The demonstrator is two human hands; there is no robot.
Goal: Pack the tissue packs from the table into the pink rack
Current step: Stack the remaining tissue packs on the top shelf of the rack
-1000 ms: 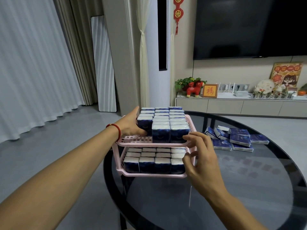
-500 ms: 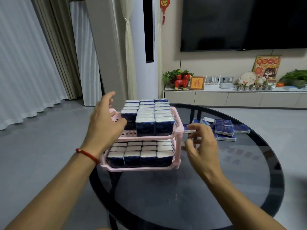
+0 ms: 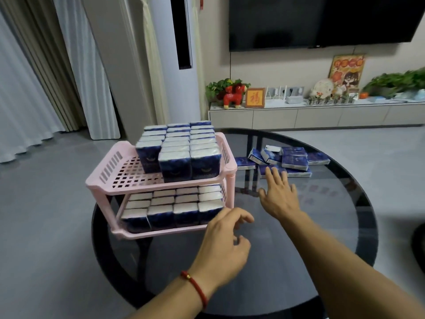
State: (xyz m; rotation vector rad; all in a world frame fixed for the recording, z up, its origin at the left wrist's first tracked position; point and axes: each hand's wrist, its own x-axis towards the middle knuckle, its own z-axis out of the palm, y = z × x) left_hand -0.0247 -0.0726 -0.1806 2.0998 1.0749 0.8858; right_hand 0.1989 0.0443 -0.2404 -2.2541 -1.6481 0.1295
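Fingers of the right hand [image 3: 279,196] stretch flat, empty, just short of loose tissue packs [image 3: 285,158] on the glass table [image 3: 299,261]; left hand [image 3: 224,247] hangs loosely curled, empty, beside the pink rack [image 3: 119,171].

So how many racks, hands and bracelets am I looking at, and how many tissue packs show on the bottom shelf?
Pink rack: 1
Hands: 2, the left hand and the right hand
Red bracelet: 1
Bottom-shelf tissue packs showing: 12
Total: 16
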